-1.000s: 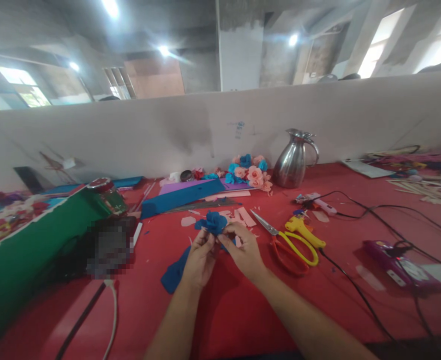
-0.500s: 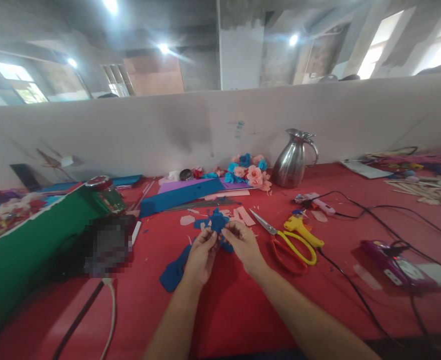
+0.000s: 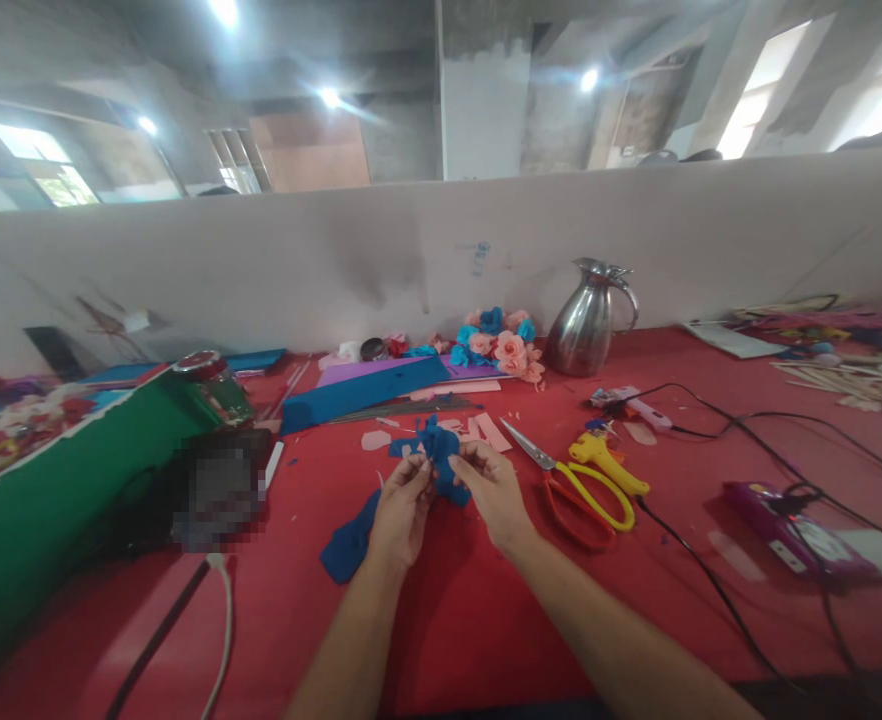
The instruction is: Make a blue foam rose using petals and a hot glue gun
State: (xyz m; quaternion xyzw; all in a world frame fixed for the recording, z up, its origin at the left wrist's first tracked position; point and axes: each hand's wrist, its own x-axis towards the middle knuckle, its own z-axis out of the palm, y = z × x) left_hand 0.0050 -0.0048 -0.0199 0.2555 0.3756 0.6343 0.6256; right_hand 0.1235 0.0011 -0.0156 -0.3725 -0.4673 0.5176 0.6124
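Both my hands meet over the red table [image 3: 456, 620] around a blue felt flower [image 3: 436, 448]. My left hand [image 3: 400, 512] pinches its lower left side with closed fingers. My right hand [image 3: 495, 488] grips the flower's right side, fingers curled. A loose strip of blue felt [image 3: 347, 542] trails from under my left hand down to the left. Pink felt scraps [image 3: 486, 430] lie just beyond the flower.
Scissors with yellow and red handles [image 3: 587, 490] lie right of my hands, a glue gun [image 3: 632, 405] and black cords behind them. A steel jug [image 3: 587, 320], finished felt flowers [image 3: 501, 345], a blue felt roll [image 3: 362, 392] and a green roll [image 3: 73, 470] stand around.
The blue flower has turned and been drawn tighter between my fingers. My right hand has shifted slightly up and left; both hands stay closed on it.
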